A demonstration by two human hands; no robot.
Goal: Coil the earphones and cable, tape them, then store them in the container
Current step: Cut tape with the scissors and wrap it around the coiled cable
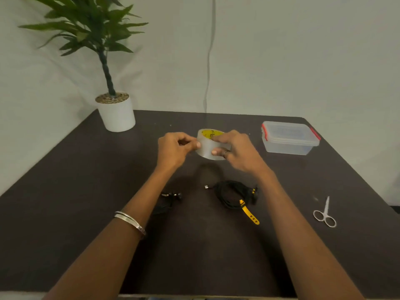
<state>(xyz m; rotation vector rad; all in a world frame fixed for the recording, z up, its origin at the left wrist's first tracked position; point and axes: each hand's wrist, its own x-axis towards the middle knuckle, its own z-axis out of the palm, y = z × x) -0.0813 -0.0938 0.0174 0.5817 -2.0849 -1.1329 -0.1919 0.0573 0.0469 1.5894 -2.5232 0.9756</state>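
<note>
Tape roll [208, 146]: clear, yellow core, held above the table [86, 191], core opening tilted up and away.
Right hand [234, 151]: fingers curled round the roll's right side.
Left hand [174, 149]: fingertips pinching at the roll's left edge.
Cable [232, 194]: black coil with yellow strap [250, 214], lying below the right wrist, strap pointing toward the viewer.
Earphones [171, 197]: black, beside the left forearm.
Container [289, 137]: lidded, red clips, right of the fingers.
Scissors [324, 214]: far right.
</note>
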